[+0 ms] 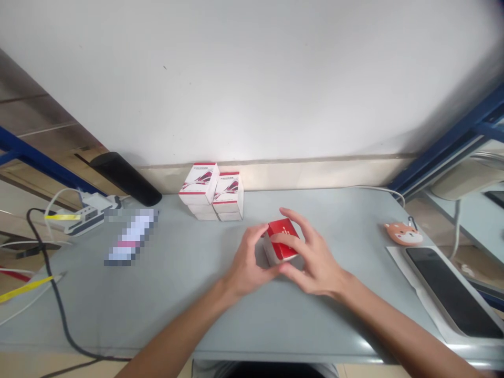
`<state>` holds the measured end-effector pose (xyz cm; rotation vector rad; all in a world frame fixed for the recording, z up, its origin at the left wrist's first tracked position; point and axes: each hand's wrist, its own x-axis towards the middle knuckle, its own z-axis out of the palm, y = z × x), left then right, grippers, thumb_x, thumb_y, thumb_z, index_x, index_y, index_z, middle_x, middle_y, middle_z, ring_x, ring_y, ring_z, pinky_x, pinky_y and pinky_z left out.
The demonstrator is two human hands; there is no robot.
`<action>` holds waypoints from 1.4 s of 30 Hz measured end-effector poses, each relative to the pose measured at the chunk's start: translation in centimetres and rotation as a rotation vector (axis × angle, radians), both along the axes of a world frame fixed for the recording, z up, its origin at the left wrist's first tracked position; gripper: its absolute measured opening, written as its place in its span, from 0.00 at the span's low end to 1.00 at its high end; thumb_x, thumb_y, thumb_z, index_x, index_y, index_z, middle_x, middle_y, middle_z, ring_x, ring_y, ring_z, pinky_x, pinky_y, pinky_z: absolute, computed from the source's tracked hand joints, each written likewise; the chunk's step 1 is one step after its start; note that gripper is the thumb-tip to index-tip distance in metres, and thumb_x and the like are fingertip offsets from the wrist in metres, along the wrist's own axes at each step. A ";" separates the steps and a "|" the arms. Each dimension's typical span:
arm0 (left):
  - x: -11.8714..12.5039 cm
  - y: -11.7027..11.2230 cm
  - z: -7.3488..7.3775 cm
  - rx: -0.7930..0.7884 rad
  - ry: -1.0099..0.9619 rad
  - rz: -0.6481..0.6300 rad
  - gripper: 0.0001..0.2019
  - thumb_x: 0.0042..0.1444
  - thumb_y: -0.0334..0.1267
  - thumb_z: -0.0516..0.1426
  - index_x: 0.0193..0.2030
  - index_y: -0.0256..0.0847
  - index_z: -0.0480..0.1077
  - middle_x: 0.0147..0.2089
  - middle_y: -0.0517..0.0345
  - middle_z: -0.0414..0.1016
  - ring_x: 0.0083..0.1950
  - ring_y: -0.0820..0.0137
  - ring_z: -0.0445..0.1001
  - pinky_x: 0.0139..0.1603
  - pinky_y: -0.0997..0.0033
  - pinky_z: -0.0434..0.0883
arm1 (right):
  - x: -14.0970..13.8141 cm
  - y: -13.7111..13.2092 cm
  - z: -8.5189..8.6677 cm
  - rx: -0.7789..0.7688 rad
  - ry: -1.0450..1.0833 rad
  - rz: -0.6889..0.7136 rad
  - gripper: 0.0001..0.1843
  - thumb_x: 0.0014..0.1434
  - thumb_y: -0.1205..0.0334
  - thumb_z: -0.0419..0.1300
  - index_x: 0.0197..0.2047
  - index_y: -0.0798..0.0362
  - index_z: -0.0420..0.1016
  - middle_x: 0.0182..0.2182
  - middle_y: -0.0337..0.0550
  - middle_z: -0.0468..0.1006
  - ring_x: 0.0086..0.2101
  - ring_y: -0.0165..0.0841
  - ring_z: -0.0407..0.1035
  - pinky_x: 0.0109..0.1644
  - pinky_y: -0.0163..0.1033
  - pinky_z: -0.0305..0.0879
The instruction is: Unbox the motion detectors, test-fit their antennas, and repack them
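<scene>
Left hand (247, 261): fingers curled, thumb and fingertips pressed to the left side of the small red-and-white cardboard box (281, 237). Right hand (316, 258): fingers part spread, laid over the top and right side of the box, thumb at its near edge. Both hands have hold of it, just right of frame centre.

Risk, as judged: the grip is by fingertips only, so the tilted box could slip or twist out. Uneven pressure could dent the card. Whether it rests on the grey table top (165, 315) cannot be told.

Position: the box sits between the two hands. The stack of white-and-red cartons (211, 191) stands well apart, above centre. The orange fox-shaped charm (402, 233) and the black phone (449, 291) lie at right.
</scene>
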<state>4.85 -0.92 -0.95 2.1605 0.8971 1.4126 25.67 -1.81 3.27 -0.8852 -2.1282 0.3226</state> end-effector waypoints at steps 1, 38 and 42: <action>0.1 0.0 0.1 0.007 0.003 -0.004 0.44 0.60 0.49 0.69 0.76 0.53 0.50 0.64 0.44 0.71 0.61 0.55 0.75 0.60 0.49 0.76 | 0.0 0.0 -0.1 0.015 -0.016 -0.029 0.20 0.69 0.52 0.61 0.62 0.43 0.69 0.73 0.55 0.53 0.67 0.55 0.63 0.62 0.62 0.72; -0.7 1.9 2.3 -0.122 -0.184 0.199 0.22 0.73 0.46 0.55 0.70 0.46 0.64 0.61 0.45 0.79 0.58 0.60 0.81 0.54 0.61 0.80 | -1.7 0.4 -1.9 -0.594 0.276 0.180 0.58 0.62 0.55 0.71 0.80 0.40 0.34 0.70 0.58 0.63 0.59 0.45 0.72 0.61 0.54 0.74; -3.6 3.7 2.7 0.004 -0.258 0.443 0.18 0.72 0.50 0.55 0.62 0.45 0.71 0.61 0.46 0.76 0.61 0.58 0.75 0.64 0.54 0.72 | -4.3 1.8 -0.9 -0.552 0.427 -0.017 0.47 0.60 0.52 0.71 0.72 0.43 0.48 0.59 0.51 0.74 0.42 0.36 0.78 0.52 0.50 0.77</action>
